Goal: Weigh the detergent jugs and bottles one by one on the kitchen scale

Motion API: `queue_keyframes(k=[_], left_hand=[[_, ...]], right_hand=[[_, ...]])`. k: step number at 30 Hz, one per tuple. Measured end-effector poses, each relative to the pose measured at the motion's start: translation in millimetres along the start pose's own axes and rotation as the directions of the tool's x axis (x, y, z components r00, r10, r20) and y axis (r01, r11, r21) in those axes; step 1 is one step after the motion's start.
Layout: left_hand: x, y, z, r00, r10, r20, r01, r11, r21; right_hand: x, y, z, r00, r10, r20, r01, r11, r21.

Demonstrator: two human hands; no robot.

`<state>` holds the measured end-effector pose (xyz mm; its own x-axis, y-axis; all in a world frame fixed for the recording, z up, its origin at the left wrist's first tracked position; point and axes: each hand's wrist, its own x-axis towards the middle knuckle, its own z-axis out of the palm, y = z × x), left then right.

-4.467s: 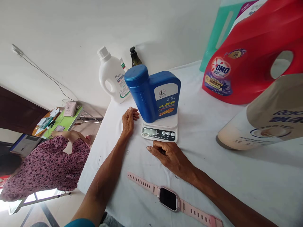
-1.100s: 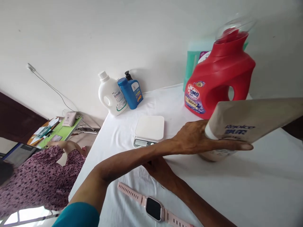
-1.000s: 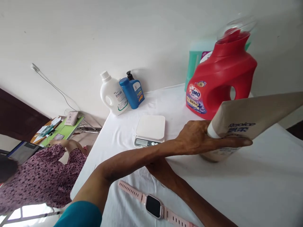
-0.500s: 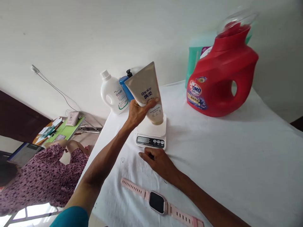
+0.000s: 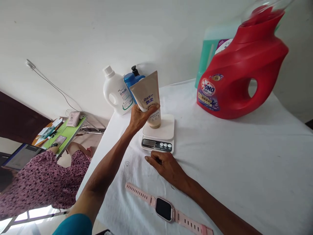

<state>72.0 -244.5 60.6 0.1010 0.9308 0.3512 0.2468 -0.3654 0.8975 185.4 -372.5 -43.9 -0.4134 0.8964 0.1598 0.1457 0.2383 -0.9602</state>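
My left hand (image 5: 139, 118) is closed round the lower part of a beige Rejoice squeeze tube (image 5: 146, 89), thumb across its front. The tube stands cap down, leaning slightly, over the platform of a white digital scale (image 5: 167, 125); its cap appears to touch the platform. My right hand (image 5: 165, 164) rests on the cloth just in front of the scale's button panel. Its fingers are curled in, and I see nothing in them. Nearer to me lies a pink-strapped smartwatch (image 5: 163, 209).
Behind the tube stand a white detergent bottle (image 5: 114, 89) and a blue bottle (image 5: 129, 78). A big red OMO jug (image 5: 239, 75) and a green jug (image 5: 206, 58) stand at the right. To the left, a person in a patterned garment (image 5: 46, 182) sits by a green table (image 5: 65, 132).
The tube has shifted left over the scale's platform in my left hand and tilts less. My right hand stays in front of the scale. The view has shifted a little.
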Motion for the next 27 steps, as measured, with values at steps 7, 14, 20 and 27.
queue_keyframes(k=[7, 14, 20, 27], left_hand=[[-12, -9, -16.3, 0.997, 0.066, 0.047, -0.066, 0.998, 0.008], [-41, -68, -41.6, 0.957, -0.166, -0.238, 0.143, 0.984, -0.109], [-57, -99, -45.5, 0.915, -0.264, -0.306, 0.244, 0.964, -0.104], [-55, -101, -43.5, 0.933, -0.237, -0.271, 0.236, 0.971, -0.039]], right_hand=[[0, -3, -2, 1.0, -0.004, 0.005, 0.004, 1.0, -0.004], [0, -3, -2, 1.0, -0.006, 0.006, 0.006, 1.0, -0.028], [-1, -5, -2, 1.0, 0.014, 0.008, -0.014, 0.999, -0.042], [-2, -4, -1, 1.0, 0.026, 0.009, -0.025, 0.999, -0.047]])
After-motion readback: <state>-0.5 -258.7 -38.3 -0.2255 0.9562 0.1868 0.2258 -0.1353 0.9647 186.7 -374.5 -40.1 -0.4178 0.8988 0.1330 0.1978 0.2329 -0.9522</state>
